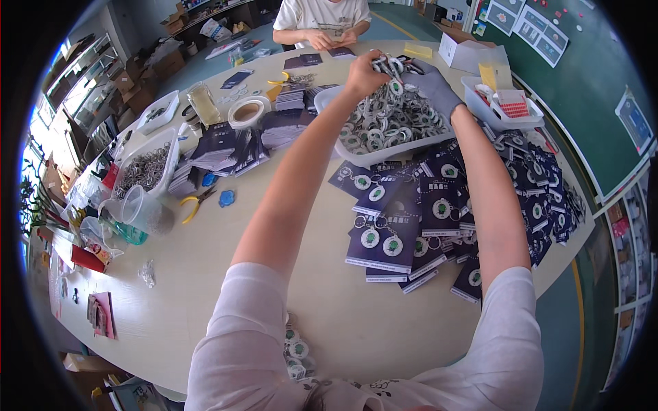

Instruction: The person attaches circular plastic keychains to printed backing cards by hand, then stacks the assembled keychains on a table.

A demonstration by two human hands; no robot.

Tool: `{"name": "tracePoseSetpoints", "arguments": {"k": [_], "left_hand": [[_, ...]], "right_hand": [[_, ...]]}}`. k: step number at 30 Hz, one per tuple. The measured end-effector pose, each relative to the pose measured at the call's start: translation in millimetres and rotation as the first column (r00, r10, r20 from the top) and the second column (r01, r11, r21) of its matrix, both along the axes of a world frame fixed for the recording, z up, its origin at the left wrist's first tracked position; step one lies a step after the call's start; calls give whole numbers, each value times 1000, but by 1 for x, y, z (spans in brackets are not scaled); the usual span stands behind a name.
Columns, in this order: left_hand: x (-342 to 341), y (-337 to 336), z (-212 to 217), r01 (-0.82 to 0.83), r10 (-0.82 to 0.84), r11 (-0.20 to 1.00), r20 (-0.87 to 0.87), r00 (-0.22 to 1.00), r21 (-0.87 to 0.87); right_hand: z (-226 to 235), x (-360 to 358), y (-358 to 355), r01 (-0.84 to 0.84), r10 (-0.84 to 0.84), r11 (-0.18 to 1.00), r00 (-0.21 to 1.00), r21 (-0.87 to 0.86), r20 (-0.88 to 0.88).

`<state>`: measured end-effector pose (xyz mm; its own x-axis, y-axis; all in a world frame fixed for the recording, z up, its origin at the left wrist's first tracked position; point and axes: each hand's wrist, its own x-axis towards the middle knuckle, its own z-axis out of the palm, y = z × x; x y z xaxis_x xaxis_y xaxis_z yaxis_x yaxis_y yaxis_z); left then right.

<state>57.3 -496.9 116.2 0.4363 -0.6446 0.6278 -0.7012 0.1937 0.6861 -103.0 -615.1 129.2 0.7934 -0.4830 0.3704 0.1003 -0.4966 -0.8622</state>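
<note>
Both my arms reach forward over a white plastic bin (373,157) heaped with round white-and-green keychains (391,122). At its far edge my bare left hand (367,74) is closed on a bunch of keychains (392,67), with metal rings and round tags poking out between the fingers. My right hand (435,90), in a grey glove, meets the same bunch from the right; its fingertips are partly hidden behind the keychains. Nearer me, dark blue cards with keychains attached (384,236) lie in an overlapping pile that spreads right under my right forearm.
Left of the bin stand stacks of dark cards (229,147), a tape roll (248,111) and a tub of metal rings (147,164). Yellow-handled pliers (199,204) lie nearby. A white basket (507,122) is at the right. Across the table, a person (322,27) handles small items.
</note>
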Motion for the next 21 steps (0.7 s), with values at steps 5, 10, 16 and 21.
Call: {"name": "tracePoseSetpoints", "arguments": {"k": [5, 10, 16, 21], "left_hand": [[-2, 3, 49, 85, -78, 993, 91, 993, -81], [-5, 45, 79, 55, -56, 998, 114, 992, 8], [-34, 166, 91, -27, 22, 999, 175, 984, 28], [-77, 308, 87, -107, 100, 987, 61, 993, 123]], "right_hand": [[42, -7, -2, 10, -8, 1000, 999, -30, 45], [65, -10, 41, -132, 122, 987, 986, 89, 114], [61, -24, 146, -237, 200, 956, 958, 174, 208], [43, -41, 273, -333, 246, 899, 922, 285, 300]]}}
